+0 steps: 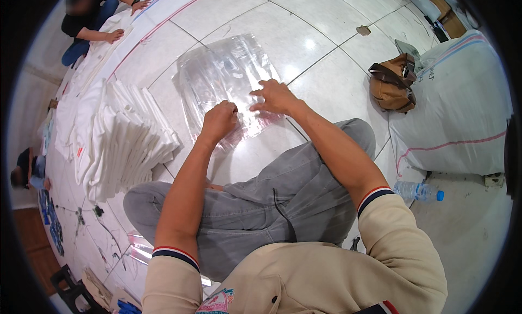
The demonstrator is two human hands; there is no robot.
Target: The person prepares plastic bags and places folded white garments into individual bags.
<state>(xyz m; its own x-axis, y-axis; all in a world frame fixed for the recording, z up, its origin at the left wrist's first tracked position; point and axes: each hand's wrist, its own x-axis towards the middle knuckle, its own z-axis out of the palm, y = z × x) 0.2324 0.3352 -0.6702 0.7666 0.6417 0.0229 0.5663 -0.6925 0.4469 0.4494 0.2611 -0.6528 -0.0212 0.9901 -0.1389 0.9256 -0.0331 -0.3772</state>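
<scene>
left hand [220,121] curled, right hand [273,98] spread, both apparently touching clear plastic [212,69].

Colourless plastic [217,75], white garments [120,140]

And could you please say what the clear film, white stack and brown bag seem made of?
Clear film: probably thin, glossy plastic, as it is see-through with bright glints and wrinkles. White stack: likely matte cloth, judging by its soft folds. Brown bag: perhaps real or imitation leather, from its smooth tan body; grain too small to tell.
</scene>
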